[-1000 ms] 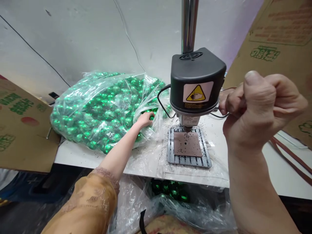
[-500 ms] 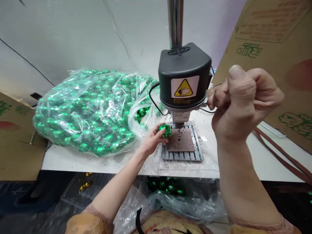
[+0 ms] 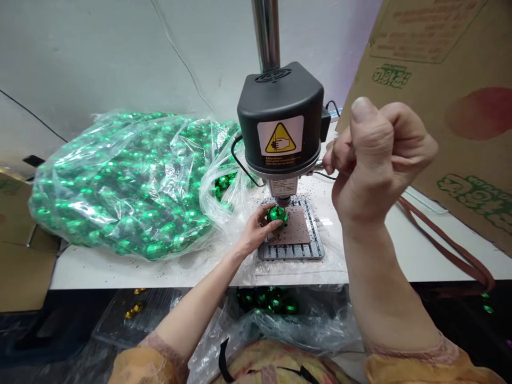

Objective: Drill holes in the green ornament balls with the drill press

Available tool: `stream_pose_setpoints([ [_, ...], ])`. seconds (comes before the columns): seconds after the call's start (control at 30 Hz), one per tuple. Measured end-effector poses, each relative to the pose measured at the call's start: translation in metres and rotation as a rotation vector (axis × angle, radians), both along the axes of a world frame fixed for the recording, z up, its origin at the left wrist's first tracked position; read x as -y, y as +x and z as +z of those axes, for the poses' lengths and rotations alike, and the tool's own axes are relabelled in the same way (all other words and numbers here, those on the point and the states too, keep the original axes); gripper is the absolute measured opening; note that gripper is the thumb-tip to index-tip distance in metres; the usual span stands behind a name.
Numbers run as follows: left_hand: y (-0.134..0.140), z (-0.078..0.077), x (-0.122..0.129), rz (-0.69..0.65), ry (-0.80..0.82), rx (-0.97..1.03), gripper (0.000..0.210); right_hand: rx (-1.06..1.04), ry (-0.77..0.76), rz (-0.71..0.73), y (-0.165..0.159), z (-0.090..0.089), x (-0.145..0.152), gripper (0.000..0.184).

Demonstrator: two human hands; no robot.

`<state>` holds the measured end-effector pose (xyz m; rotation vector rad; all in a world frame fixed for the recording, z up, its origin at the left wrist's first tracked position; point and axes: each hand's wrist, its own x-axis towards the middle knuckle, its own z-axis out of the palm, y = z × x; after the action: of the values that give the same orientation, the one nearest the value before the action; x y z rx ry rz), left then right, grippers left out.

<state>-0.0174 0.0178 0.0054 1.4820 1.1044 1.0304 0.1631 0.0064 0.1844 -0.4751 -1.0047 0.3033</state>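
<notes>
Between thumb and fingers, my left hand (image 3: 258, 229) grips a shiny green faceted ball (image 3: 277, 215) from its left side. The ball sits just below the chuck (image 3: 284, 201) of a black bench drill press (image 3: 281, 117), over a brownish square board (image 3: 294, 226). That board rests on the slotted metal base (image 3: 316, 242), with dark crumbs scattered around. Raised at the right of the drill head, my right hand (image 3: 384, 160) is closed in a fist around the drill's feed handle (image 3: 319, 165), which is mostly hidden by the fingers.
A large clear plastic bag (image 3: 120, 181) of green balls fills the left of the white table (image 3: 132, 274). Cardboard boxes (image 3: 452, 69) stand at both sides. A brown strap (image 3: 448, 245) hangs over the right edge. More green balls (image 3: 274, 301) lie in plastic below the table's front.
My left hand has brought the green ball rightward over the board, under the chuck. My right hand keeps its grip on the handle. The whole view has shifted slightly.
</notes>
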Motion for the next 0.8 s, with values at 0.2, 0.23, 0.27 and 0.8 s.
stream_pose_setpoints([
  [0.2,0.007,-0.003,0.003,-0.004,0.025,-0.119,0.064,0.030,-0.027,-0.038,-0.001,0.001,0.002,0.043],
  [0.23,0.008,-0.004,0.004,-0.006,0.031,-0.156,0.065,0.032,-0.030,-0.042,-0.001,0.001,0.002,0.043],
  [0.27,0.008,-0.005,0.005,0.003,0.055,-0.203,0.064,0.033,-0.030,-0.041,-0.001,0.001,0.002,0.043],
  [0.8,0.016,-0.014,0.013,0.085,0.272,-0.308,0.056,0.008,0.107,-0.062,-0.004,-0.023,0.008,0.048],
])
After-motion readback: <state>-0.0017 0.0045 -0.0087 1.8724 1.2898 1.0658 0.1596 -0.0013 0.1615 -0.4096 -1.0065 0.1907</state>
